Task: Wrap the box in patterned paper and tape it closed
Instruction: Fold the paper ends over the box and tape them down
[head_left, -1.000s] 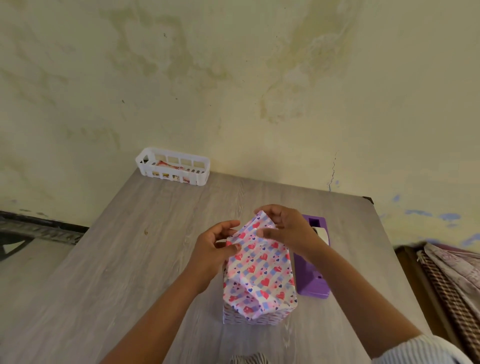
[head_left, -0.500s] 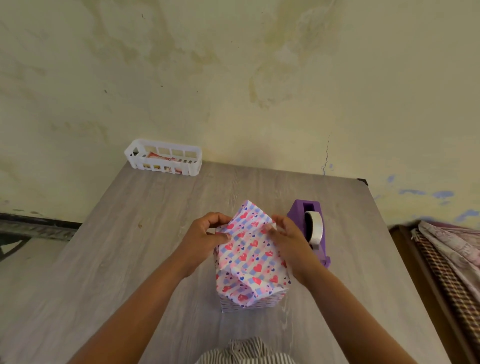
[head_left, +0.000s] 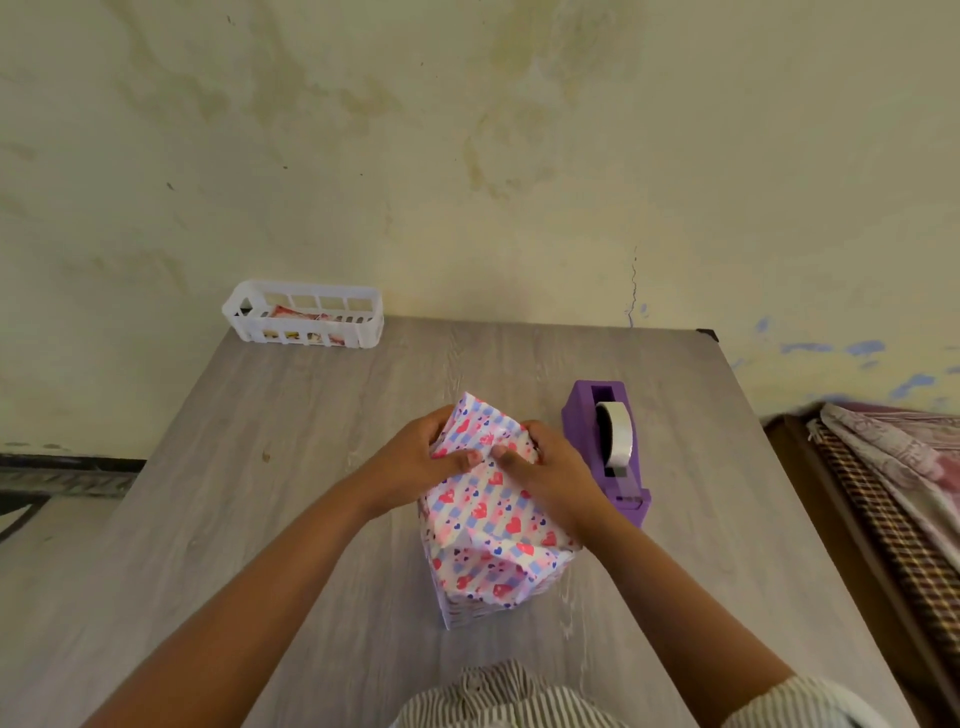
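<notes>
With the loose top flap now coming down flat, both hands — left hand (head_left: 421, 460), right hand (head_left: 550, 467) — pinching heart-patterned wrapping paper (head_left: 493, 525) onto the box standing mid-surface; purple plastic tape dispenser (head_left: 610, 447) waiting alongside, taping looking imminent.

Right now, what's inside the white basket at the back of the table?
Through the basket's slots show some flat red, white and yellow items, perhaps packets. The walls hide most of them, so what they are and how many cannot be told.
</notes>
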